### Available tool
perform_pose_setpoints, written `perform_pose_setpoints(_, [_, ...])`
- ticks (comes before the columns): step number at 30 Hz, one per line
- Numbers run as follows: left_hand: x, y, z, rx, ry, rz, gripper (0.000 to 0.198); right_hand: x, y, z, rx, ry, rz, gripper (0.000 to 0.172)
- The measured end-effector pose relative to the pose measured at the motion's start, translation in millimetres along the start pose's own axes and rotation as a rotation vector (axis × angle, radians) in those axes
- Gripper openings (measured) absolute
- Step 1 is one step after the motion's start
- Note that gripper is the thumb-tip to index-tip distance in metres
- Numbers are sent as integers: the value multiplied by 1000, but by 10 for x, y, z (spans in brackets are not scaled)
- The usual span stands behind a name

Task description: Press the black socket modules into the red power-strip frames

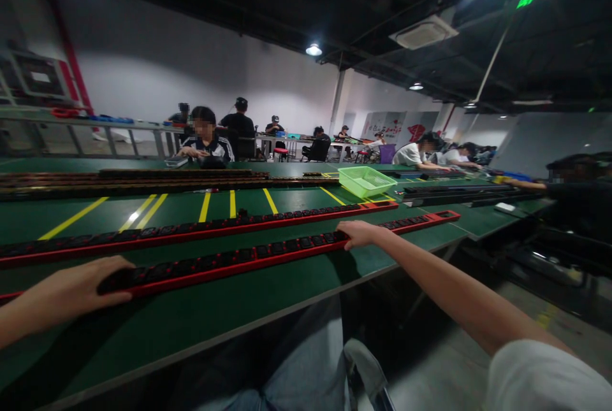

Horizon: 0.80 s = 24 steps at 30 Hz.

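Note:
A long red tray (248, 262) filled with a row of black square pieces lies along the near side of the green table. My left hand (83, 287) grips it near its left part, thumb on the near side and fingers over the far side. Farther right, my right hand (357, 234) is closed round the same tray, its fingertips over the near edge. Behind it runs a second long red tray (287, 215), also lined with black pieces, with a small dark piece (243, 213) on top.
The green table (287, 290) carries yellow tape stripes (204, 207). Toward the back stand a light green basket (366, 180) and stacked dark strips (143, 181). More black strips (454, 194) lie at the right. A person (205, 140) sits across the table; others work farther off.

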<state>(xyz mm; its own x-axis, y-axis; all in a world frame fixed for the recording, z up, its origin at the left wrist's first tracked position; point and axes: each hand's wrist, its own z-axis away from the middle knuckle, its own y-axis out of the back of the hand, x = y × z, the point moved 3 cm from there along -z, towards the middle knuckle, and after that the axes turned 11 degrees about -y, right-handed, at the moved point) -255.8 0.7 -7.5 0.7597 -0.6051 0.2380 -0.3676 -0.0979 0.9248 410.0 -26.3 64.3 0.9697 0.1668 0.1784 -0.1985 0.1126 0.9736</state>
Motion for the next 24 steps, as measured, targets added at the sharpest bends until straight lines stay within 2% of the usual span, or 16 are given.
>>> perform_pose_setpoints(3, [581,-34,-108,-40,11,-24,49,301,-39,75,-3,-74,-11,66])
perform_pose_setpoints(5, [893,-56,-172,-60,-16,-24,54,484,-46,98,-9,-109,-24,65])
perform_pose_setpoints(7, [1111,-81,-215,-80,-30,-8,51,636,-57,97,-11,-139,-40,67])
perform_pose_setpoints(10, [1273,-103,-226,-79,-39,-12,45,777,-95,68,2,-160,-73,66])
perform_pose_setpoints(13, [1256,-98,-151,-78,-28,-73,47,847,-137,25,41,-164,-113,61])
perform_pose_setpoints(18, [987,-14,24,-89,18,-135,53,907,-155,-53,79,-176,-172,59])
perform_pose_setpoints(22, [812,61,-79,-90,-29,-119,53,865,-113,-119,104,-166,-202,51])
perform_pose_setpoints(24, [745,68,-186,-79,-38,-134,54,836,-60,-160,247,-189,-173,44])
